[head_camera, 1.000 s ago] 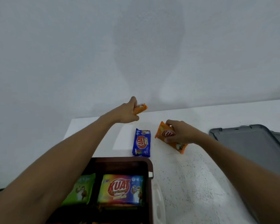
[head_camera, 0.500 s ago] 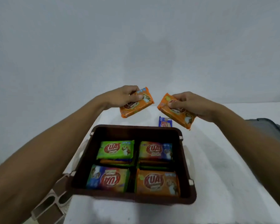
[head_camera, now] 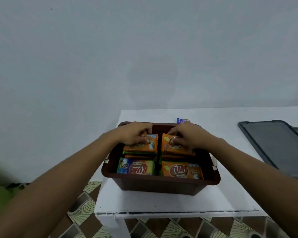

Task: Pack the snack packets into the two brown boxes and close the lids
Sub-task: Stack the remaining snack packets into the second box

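Snack packets (head_camera: 181, 170) fill the brown box (head_camera: 162, 181), where curled fingers (head_camera: 144, 140) of the left hand (head_camera: 134, 133) and right hand (head_camera: 187, 134) hold orange packets (head_camera: 152, 146) at 11 and 1 o'clock, and tall piles could stop the gray lid (head_camera: 272, 143) shutting.

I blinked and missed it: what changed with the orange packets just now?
The left hand and right hand carried the left orange packet and right orange packet down into the far compartments of the brown box, still gripping them. The blue packet behind it and the grey lid stayed put.
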The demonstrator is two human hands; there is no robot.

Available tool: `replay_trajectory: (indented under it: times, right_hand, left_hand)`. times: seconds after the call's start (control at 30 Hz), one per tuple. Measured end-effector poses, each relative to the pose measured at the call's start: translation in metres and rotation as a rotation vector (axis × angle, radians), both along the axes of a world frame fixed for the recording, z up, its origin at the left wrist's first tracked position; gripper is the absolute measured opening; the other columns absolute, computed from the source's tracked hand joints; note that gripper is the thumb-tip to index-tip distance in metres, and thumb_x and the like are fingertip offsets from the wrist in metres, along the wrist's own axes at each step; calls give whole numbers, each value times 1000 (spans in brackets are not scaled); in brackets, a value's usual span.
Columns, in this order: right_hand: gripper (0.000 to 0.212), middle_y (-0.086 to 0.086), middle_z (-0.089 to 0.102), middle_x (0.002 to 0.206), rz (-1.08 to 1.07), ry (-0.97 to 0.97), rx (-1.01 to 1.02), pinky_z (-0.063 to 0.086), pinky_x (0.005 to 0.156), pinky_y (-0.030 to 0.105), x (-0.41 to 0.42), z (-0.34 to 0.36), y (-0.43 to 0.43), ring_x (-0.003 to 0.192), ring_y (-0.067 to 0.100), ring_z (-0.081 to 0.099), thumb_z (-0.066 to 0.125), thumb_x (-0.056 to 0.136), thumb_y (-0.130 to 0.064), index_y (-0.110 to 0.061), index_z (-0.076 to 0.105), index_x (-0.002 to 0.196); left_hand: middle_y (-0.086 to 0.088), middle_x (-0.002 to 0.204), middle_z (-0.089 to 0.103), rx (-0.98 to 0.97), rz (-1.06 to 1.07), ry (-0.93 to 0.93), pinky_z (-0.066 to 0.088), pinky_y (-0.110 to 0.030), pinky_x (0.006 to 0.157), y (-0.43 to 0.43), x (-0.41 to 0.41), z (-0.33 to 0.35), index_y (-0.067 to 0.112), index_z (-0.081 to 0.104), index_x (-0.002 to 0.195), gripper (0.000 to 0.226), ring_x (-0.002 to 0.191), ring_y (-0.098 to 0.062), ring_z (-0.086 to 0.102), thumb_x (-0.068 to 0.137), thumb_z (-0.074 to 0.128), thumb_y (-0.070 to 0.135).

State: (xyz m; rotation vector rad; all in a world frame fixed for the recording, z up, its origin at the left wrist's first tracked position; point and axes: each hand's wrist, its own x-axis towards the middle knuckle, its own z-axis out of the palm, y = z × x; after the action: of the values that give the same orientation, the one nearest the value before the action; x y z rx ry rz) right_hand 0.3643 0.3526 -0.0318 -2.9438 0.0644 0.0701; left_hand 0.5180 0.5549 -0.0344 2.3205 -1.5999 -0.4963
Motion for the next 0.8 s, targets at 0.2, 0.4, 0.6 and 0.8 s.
replay_trajectory:
  times: [0.2,0.4,0.6,0.8]
  right_hand:
    - [27,-12,65,112,35,-182,-40,44,73,24,-9,-11,0,100,9,58,60,89,-43,-32,68,113]
    - [34,-14,57,108,63,-148,16,37,73,21,-8,-9,-2,93,3,50,65,83,-52,-33,69,111]
    - [23,-14,59,79,41,-121,50,51,66,32,-3,-6,-8,73,5,55,64,86,-48,-33,71,101]
    - [11,-11,64,61,22,-250,185,51,61,26,3,-2,-20,61,6,60,66,88,-35,-26,73,88]
  left_hand:
    - [9,114,63,-49,15,-230,49,-32,87,8,-6,-7,28,63,119,35,103,-9,56,89,62,45]
    - [13,115,48,-10,-6,-173,44,-23,85,12,-7,-2,31,58,119,59,104,-5,46,67,81,49]
    - [12,108,50,58,-19,-305,48,-30,79,4,-6,2,29,54,115,53,99,-11,50,71,80,40]
    - [14,112,55,89,-127,-455,50,-29,74,3,-3,5,30,50,116,61,96,-9,54,66,78,51]
